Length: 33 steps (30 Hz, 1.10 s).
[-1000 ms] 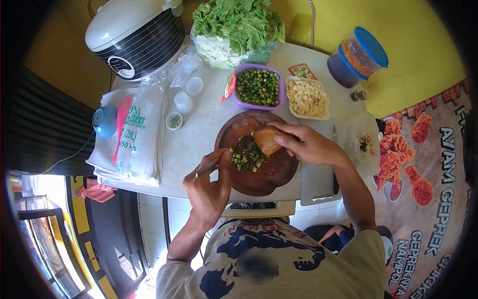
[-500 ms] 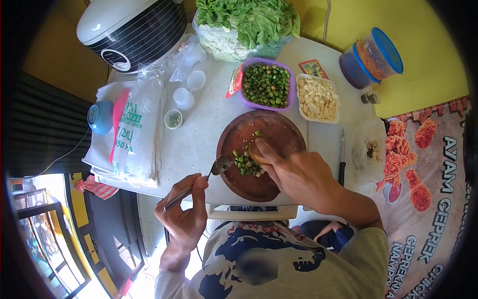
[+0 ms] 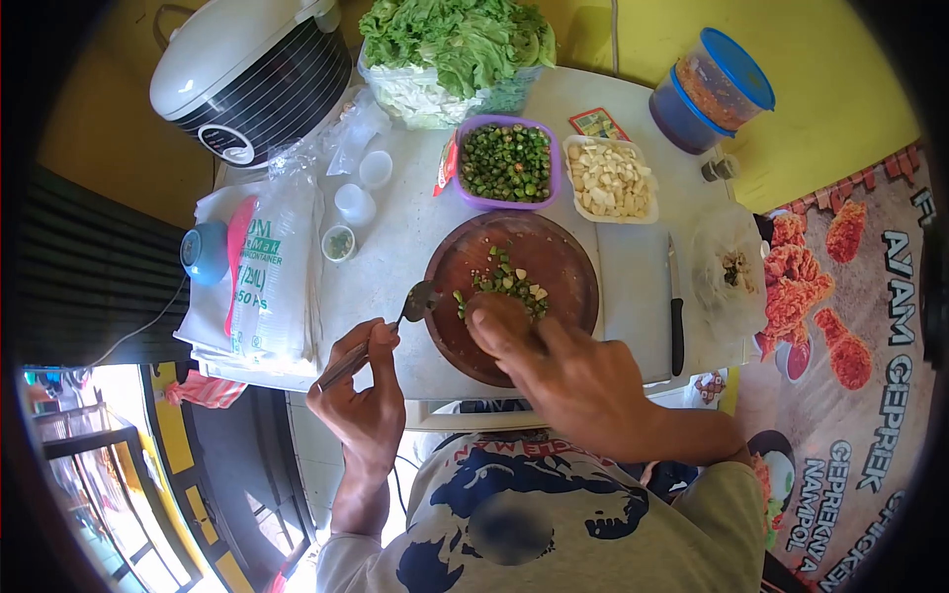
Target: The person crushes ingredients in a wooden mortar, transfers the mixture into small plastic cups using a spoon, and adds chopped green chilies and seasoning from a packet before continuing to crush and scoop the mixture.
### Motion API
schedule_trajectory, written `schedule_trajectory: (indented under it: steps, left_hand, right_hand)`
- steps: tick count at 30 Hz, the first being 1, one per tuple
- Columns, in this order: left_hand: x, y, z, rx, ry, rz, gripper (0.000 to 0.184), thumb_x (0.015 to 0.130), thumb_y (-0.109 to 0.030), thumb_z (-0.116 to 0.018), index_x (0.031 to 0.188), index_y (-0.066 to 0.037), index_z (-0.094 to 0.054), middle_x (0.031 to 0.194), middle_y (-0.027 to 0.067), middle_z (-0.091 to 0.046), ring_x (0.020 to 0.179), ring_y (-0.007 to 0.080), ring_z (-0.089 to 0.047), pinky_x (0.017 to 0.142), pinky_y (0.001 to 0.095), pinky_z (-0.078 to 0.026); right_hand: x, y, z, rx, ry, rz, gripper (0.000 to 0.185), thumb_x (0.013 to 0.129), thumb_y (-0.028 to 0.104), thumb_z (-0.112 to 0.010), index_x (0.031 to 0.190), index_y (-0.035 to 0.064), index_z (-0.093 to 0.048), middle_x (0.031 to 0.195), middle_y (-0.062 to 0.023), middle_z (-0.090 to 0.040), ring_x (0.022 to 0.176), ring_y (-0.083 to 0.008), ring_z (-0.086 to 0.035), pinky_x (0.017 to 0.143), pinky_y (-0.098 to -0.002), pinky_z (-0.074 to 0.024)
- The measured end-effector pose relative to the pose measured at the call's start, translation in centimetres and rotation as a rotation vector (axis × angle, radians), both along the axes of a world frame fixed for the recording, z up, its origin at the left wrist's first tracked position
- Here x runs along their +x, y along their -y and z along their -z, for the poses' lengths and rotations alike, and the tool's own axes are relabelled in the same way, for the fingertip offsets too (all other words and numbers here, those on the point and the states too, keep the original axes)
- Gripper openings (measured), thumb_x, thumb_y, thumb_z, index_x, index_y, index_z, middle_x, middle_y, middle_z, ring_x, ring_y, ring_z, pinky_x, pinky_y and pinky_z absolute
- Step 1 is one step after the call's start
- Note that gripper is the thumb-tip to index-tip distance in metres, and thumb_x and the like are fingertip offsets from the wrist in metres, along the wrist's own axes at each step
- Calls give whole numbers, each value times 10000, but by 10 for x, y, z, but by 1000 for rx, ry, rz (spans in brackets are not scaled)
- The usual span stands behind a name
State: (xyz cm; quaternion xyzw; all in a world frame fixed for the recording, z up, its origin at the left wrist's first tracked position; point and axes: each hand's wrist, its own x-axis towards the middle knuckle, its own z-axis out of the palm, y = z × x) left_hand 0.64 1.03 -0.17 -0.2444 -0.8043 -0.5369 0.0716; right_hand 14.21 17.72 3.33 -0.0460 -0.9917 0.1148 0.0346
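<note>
A wide, shallow brown mortar point(image 3: 561, 259) sits near the table's front edge. Cut green chillies and pale garlic-like pieces point(image 3: 514, 281) lie in its middle. My right hand point(image 3: 583, 385) is closed around a brown pestle point(image 3: 501, 314), mostly hidden by the fingers, over the near part of the pieces. In my left hand point(image 3: 364, 410) is a metal spoon point(image 3: 419, 300), pinched by its handle. Its bowl overlaps the mortar's left rim and has some green bits on it; whether it touches the rim I cannot tell.
Behind the mortar stand a purple tub of cut green chillies point(image 3: 555, 163) and a white tray of pale pieces point(image 3: 652, 210). A black-handled knife point(image 3: 677, 336) lies to the right. Small plastic cups point(image 3: 354, 204) and packaged bags point(image 3: 282, 287) are left; a rice cooker point(image 3: 267, 99) stands behind.
My right hand and the pestle have moved left and toward me, over the near side of the pieces. The chilli pieces are more spread out. The camera view has shifted slightly.
</note>
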Motion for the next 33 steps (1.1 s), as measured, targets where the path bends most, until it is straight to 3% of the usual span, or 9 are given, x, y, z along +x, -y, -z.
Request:
schedule_trajectory:
  steps: [1,5,9,11,15,18,25,27,33]
  left_hand:
    - [-1,-1,0,2,-6,17,109,903,-15,-669,965,72,-689,767,157,-723,731,191,-725,681,286,-572]
    - [-2,-2,-2,-6,5,18,132,919,-39,-658,954,84,-689,786,163,-720,723,199,-722,687,298,-591]
    - [1,-3,2,1,43,15,168,938,-65,-642,959,95,-689,799,170,-716,726,205,-719,695,309,-604]
    - [4,-8,0,-15,55,15,171,938,-69,-642,960,94,-689,797,169,-717,730,206,-720,696,311,-604]
    - [10,-20,4,-41,83,86,166,937,-70,-643,964,88,-688,791,161,-720,752,206,-727,702,311,-598]
    - [15,-26,5,0,76,115,133,914,-53,-668,963,68,-696,795,152,-728,742,197,-729,690,291,-583]
    - [4,-17,1,85,34,80,105,870,-10,-708,956,49,-707,811,137,-735,735,177,-722,675,266,-554]
    - [-2,-14,1,8,19,71,111,860,2,-712,967,34,-709,827,139,-736,733,186,-723,666,277,-553]
    - [-7,-13,5,-67,22,95,102,842,5,-723,938,32,-706,841,151,-733,743,236,-736,662,298,-562]
  right_hand:
    - [0,6,5,43,-41,-24,650,810,161,-620,1440,144,-461,932,-186,-637,593,-270,-649,411,-358,-506]
    - [-5,17,15,75,-43,-25,619,807,155,-618,1414,142,-497,1002,-211,-650,645,-284,-674,426,-357,-513]
    - [-8,-3,14,32,27,38,584,857,179,-612,1423,144,-474,1022,-200,-657,644,-299,-675,443,-374,-522]
    - [-4,-14,14,-148,-71,182,587,901,211,-639,1450,170,-438,914,-153,-634,696,-336,-663,537,-410,-529]
    - [14,-39,34,-359,-156,314,556,957,249,-592,1460,120,-394,911,-206,-647,678,-386,-641,565,-447,-519]
    - [27,-42,54,-469,-274,255,585,954,256,-599,1477,121,-375,875,-181,-632,676,-358,-646,553,-429,-514]
    - [16,-13,41,-217,-84,161,608,940,265,-615,1481,121,-377,828,-131,-588,620,-297,-648,489,-397,-521]
    - [3,-13,33,-115,-69,133,590,932,249,-615,1465,124,-394,901,-165,-622,582,-305,-652,453,-408,-514]
    - [-46,-36,-2,-76,260,-2,551,907,220,-610,1412,96,-429,840,-228,-663,552,-349,-661,441,-437,-517]
